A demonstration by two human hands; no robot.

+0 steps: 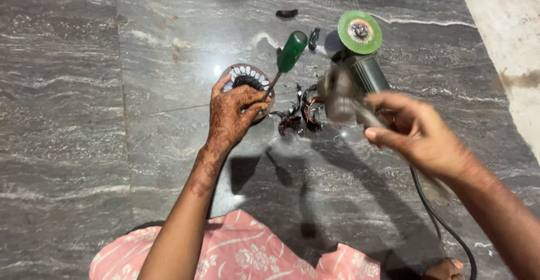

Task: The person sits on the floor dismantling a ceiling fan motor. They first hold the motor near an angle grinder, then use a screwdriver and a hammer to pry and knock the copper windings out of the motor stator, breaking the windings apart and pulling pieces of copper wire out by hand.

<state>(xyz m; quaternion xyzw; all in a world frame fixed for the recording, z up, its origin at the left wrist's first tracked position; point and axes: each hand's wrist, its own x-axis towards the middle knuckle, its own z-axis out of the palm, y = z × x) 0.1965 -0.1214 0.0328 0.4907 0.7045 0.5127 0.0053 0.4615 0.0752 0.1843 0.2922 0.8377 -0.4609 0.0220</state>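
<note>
- Henna-patterned left hand (232,114): fingers closed round the thin metal shaft of a screwdriver (284,60) with a glossy green handle, tilted up and to the right.
- Round motor stator (247,80), beneath that hand: metal ring, pale slot liners, dark core; it lies on the floor, touched by the fingers.
- Right hand (419,136): fingers clamped on a blurred grey metal part (337,97) beside an angle grinder (360,60) with a flat green disc.
- Burnt copper windings (301,114), tangled, between both hands.
- Black cable (444,226).
- Grey veined stone floor (84,117), polished.
</note>
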